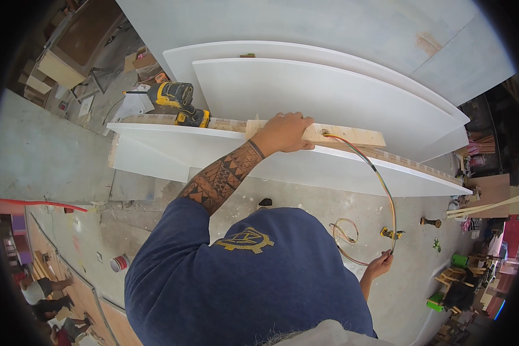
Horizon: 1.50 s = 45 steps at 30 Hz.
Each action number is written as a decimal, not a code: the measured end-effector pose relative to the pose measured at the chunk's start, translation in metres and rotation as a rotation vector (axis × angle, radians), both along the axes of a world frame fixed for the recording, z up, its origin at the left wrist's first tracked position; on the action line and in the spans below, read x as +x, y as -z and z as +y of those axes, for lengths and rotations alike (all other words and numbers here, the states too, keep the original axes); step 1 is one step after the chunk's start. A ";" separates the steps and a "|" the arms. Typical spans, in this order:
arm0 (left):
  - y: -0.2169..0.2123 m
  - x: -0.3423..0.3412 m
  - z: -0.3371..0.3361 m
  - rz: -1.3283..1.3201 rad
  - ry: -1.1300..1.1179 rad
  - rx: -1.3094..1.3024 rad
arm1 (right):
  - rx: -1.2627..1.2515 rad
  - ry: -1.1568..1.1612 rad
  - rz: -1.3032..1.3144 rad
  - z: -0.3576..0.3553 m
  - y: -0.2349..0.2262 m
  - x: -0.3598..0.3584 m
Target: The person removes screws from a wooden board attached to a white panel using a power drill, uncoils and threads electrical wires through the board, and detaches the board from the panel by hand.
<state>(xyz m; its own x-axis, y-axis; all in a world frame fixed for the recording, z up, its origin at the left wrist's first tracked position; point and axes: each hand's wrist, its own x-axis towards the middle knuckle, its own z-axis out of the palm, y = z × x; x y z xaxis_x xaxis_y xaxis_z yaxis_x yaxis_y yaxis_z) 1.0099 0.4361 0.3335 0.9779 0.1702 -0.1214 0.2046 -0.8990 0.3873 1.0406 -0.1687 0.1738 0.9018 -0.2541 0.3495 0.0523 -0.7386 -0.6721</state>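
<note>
My left hand (pixel 285 132) is closed over a pale wooden board (pixel 354 134) that lies along the top edge of a white panel (pixel 225 151). From a hole in the board, a bundle of coloured electrical wires (pixel 380 179) arcs out to the right and down. Lower right, my right hand (pixel 379 265) pinches that bundle, and the rest of it hangs in a loose loop to the left of the hand. Left of my left hand, a yellow and black cordless drill (pixel 176 101) stands on the panel's top edge, its bit pointing left.
Beyond the board lean more white curved-looking panels (pixel 305 81). On the floor lie another yellow and black tool (pixel 391 233) and a dark object (pixel 429 222). A paint bucket (pixel 119 263) and a red hose (pixel 40 203) are at left. Several people (pixel 55 300) are at lower left.
</note>
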 end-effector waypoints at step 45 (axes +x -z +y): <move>-0.055 -0.167 0.126 -1.410 -1.357 -0.391 | 0.106 0.064 0.410 0.023 0.078 -0.004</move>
<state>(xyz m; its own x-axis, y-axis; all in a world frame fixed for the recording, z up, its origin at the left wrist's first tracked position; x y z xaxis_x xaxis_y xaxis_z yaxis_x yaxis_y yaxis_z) 0.8430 0.5618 0.3881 -0.3214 0.9075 0.2704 -0.0138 -0.2900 0.9569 1.0362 -0.1454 0.0955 0.9418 -0.3295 -0.0663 -0.2791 -0.6570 -0.7003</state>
